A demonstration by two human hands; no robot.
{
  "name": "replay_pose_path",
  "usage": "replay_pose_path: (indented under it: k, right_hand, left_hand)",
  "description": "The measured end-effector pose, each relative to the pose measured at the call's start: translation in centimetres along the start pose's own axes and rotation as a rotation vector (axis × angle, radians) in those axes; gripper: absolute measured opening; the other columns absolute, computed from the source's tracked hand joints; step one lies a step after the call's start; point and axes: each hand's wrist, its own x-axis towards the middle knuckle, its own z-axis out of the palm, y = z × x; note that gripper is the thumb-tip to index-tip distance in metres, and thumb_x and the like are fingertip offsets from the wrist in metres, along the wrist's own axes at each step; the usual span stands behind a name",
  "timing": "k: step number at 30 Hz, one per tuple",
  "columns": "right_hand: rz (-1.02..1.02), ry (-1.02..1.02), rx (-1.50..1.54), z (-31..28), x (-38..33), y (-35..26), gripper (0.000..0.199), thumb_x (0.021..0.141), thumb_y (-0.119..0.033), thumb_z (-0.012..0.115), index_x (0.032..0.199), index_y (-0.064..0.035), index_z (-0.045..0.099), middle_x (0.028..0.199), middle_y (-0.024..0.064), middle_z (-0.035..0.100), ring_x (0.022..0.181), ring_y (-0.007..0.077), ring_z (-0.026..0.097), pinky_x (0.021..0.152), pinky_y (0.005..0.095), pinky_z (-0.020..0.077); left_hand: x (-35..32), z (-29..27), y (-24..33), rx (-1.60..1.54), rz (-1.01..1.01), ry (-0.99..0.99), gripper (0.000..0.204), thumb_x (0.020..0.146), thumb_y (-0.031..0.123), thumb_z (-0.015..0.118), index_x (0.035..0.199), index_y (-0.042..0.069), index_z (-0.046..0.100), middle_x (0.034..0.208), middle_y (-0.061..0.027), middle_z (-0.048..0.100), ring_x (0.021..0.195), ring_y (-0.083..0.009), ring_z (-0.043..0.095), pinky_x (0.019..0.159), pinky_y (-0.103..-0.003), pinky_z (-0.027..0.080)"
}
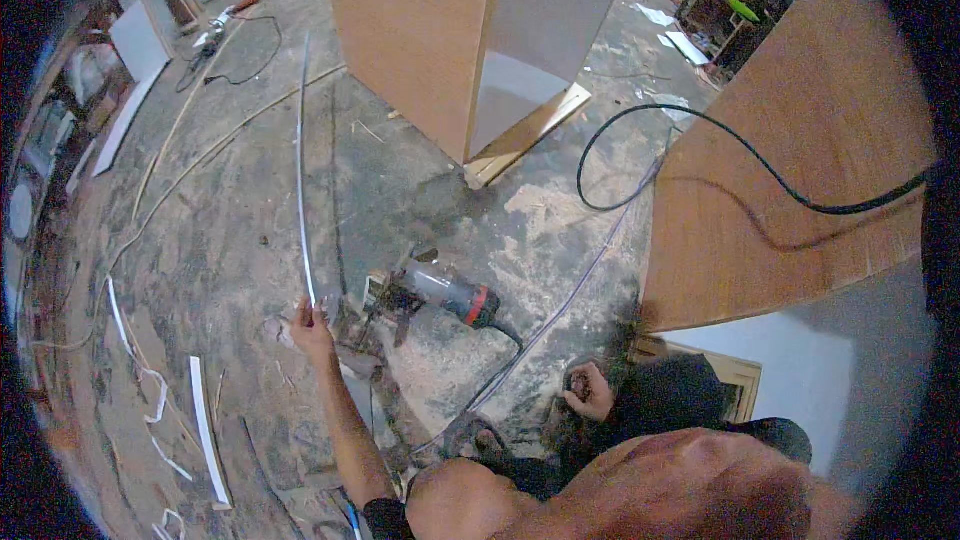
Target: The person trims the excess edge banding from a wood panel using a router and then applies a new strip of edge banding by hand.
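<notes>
Pinching a long pale strip by its near end in the left grip, reaching away over the floor, left of a power tool; curling the right grip, can't tell whether around anything.

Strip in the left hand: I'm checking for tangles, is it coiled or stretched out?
Stretched out: the strip runs from the left hand in one long line, without loops.

- You could read no words, numbers or signs anywhere in view.
- On the corded power tool, you could make out no label.
- The white sheets on the floor showed you no legible print.
</notes>
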Motion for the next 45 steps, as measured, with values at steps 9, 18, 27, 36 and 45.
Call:
replay_pose_path:
  k: [9,18,27,36,45]
  right_hand:
    - [0.104,0.077,0.124,2.5,-2.9,-3.4,0.048,0.078,-0.014,0.073,0.115,-0.0048,0.044,0.087,0.0059,0.058,0.078,0.0099,0.056,0.071,0.0238,0.0453]
    - [0.01,0.219,0.092,-2.0,6.0,-7.1,0.047,0.077,-0.013,0.074,0.114,-0.0045,0.047,0.086,0.0044,0.058,0.073,0.0102,0.056,0.069,0.0231,0.0449]
    - [0.195,0.19,0.175,-14.6,9.2,-7.8,0.043,0.08,-0.026,0.069,0.113,-0.0047,0.053,0.088,0.0047,0.061,0.074,0.0145,0.058,0.069,0.027,0.048]
    - [0.28,0.005,0.042,-29.3,8.3,-27.1,0.055,0.087,-0.048,0.054,0.119,-0.0032,0.055,0.103,0.0169,0.064,0.094,0.0316,0.061,0.084,0.0394,0.0479]
    - [0.281,-0.329,-0.44,-36.2,-2.0,-42.6,0.075,0.079,-0.058,0.057,0.134,-0.0084,0.043,0.125,0.027,0.047,0.114,0.0455,0.046,0.098,0.0495,0.0388]
  left_hand:
    - [1.3,-2.6,-3.6,-0.155,-0.058,-0.038,0.03,0.09,0.005,0.057,0.119,-0.002,0.058,0.097,-0.0089,0.066,0.075,-0.0119,0.059,0.061,-0.024,0.047]
    - [0.8,-2.4,-2.8,0.023,-0.118,-0.01,0.03,0.091,0.006,0.054,0.119,-0.006,0.056,0.1,-0.0105,0.064,0.072,-0.0132,0.058,0.059,-0.026,0.047]
    - [-1.4,0.4,-5.9,0.186,-0.265,-0.177,0.027,0.091,0.015,0.058,0.108,-0.006,0.061,0.071,-0.0064,0.06,0.063,-0.0145,0.056,0.058,-0.03,0.047]
    - [-5.4,-0.7,17.9,0.358,-0.165,-0.241,0.032,0.089,0.024,0.058,0.099,-0.006,0.063,0.08,-0.0158,0.065,0.075,-0.0246,0.062,0.066,-0.035,0.048]
    - [-9.6,-0.3,53.6,0.686,-0.283,-0.696,0.038,0.089,0.031,0.056,0.099,-0.005,0.063,0.082,-0.0175,0.065,0.077,-0.0264,0.062,0.068,-0.036,0.048]
